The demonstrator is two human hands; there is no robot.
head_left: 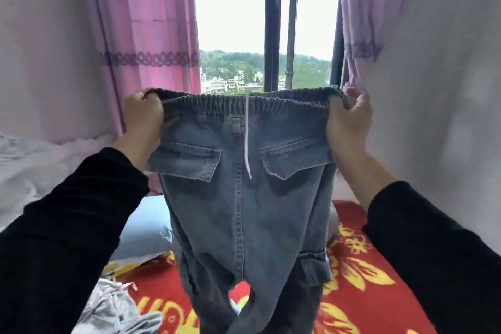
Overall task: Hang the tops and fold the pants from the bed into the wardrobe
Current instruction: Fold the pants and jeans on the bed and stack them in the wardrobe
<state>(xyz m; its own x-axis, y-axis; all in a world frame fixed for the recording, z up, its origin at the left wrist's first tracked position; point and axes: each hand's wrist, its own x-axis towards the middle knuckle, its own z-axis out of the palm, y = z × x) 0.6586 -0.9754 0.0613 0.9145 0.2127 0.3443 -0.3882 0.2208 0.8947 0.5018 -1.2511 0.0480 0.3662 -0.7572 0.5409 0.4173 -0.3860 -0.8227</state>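
Note:
A pair of washed blue jeans (244,203) with an elastic waistband, a white drawstring and two flap back pockets hangs upright in front of me, legs trailing down to the bed. My left hand (145,120) grips the left end of the waistband. My right hand (348,122) grips the right end, so the waistband is stretched flat between them at about window-sill height. A grey garment (116,312) lies crumpled on the bed at lower left. The wardrobe is out of view.
The bed carries a red blanket with yellow flowers (360,274). A light blue pillow (143,230) and white bedding (35,165) lie to the left. Pink curtains (151,30) frame an open dark-framed window (271,22) straight ahead; a white wall stands close on the right.

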